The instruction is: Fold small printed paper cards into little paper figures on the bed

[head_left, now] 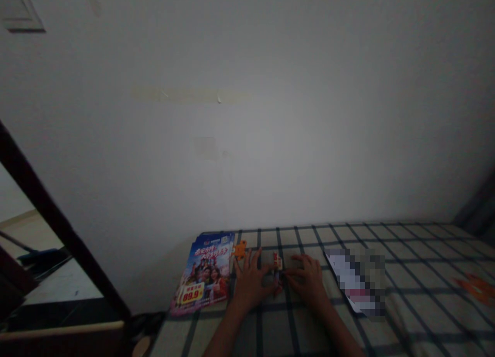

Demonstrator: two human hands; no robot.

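Note:
A small red-and-white item [277,263], too small and dim to name exactly, lies on the checked cloth [270,326] between my hands. My left hand [249,280] is beside it on the left, fingers spread and thumb reaching to its edge. From the right comes my right hand [308,277], its thumb and forefinger drawn together at the item's other edge. Part of the item is hidden by the fingertips. Just beyond my left fingers is a flat orange figure [240,249].
A stack of printed flyers [204,277] lies to the left. On the right is a flat, partly pixelated sheet-like thing [353,282], with an orange pattern [477,287] farther right. A pale wall [270,140] rises behind the cloth. A dark post [58,217] slants at left.

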